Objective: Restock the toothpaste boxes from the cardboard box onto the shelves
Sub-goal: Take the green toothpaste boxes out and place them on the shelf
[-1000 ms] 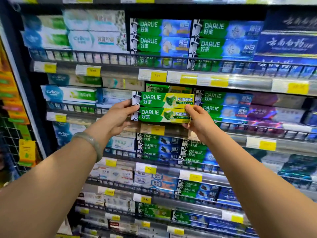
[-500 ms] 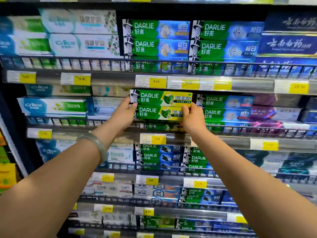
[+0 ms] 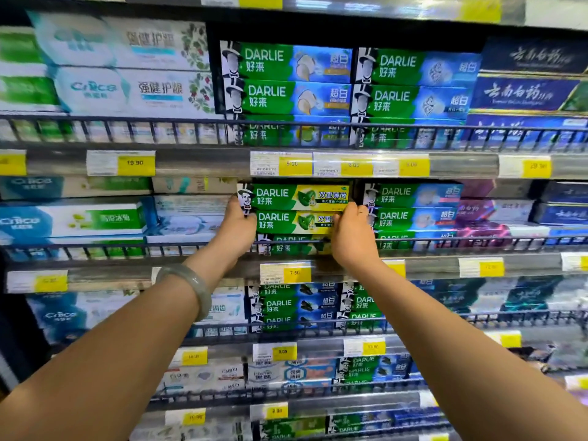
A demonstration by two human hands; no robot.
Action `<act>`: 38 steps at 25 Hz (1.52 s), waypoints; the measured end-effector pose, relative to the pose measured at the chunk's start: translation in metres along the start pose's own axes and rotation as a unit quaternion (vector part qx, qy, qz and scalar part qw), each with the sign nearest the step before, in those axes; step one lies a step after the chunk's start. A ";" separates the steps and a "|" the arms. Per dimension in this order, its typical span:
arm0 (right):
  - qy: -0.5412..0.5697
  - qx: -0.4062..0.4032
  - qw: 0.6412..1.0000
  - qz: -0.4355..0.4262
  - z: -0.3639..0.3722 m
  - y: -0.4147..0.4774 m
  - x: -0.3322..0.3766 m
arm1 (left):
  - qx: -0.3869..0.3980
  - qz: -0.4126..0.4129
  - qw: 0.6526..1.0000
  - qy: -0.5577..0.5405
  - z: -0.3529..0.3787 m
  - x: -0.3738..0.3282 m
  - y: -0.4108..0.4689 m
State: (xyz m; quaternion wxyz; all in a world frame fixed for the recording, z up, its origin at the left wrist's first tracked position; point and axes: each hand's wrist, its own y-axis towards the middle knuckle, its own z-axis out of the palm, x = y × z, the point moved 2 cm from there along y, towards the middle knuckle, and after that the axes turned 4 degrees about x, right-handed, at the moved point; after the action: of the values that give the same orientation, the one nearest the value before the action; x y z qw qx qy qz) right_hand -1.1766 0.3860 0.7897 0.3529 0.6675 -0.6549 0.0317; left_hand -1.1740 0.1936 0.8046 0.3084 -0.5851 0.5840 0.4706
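Note:
Two green-and-yellow Darlie toothpaste boxes [image 3: 296, 210] lie stacked, one on the other, in the second shelf row, resting on a third like box behind the wire rail. My left hand [image 3: 237, 229] grips their left ends. My right hand [image 3: 351, 237] grips the right ends, its fingers covering part of the lower box's label. A pale bangle sits on my left wrist. The cardboard box is out of view.
The shelf [image 3: 445, 268] has a wire front rail and yellow price tags. Blue-green Darlie boxes [image 3: 413, 206] stand right of the slot, white Crest-like boxes [image 3: 95, 219] to the left. More toothpaste rows fill the shelves above and below.
Both hands have carried the two stacked boxes forward and up into the shelf slot, down onto the box behind the rail. The camera has moved closer to the shelves.

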 end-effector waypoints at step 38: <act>0.008 -0.010 1.000 -0.015 -0.011 -0.008 -0.034 | -0.047 0.006 0.999 -0.015 0.039 0.011 -0.008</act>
State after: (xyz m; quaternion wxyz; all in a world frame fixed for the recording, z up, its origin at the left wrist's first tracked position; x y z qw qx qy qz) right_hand -1.1697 0.4199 0.7774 0.3654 0.6731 -0.6425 0.0253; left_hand -1.1748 0.2258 0.7785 0.2863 -0.5884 0.5600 0.5082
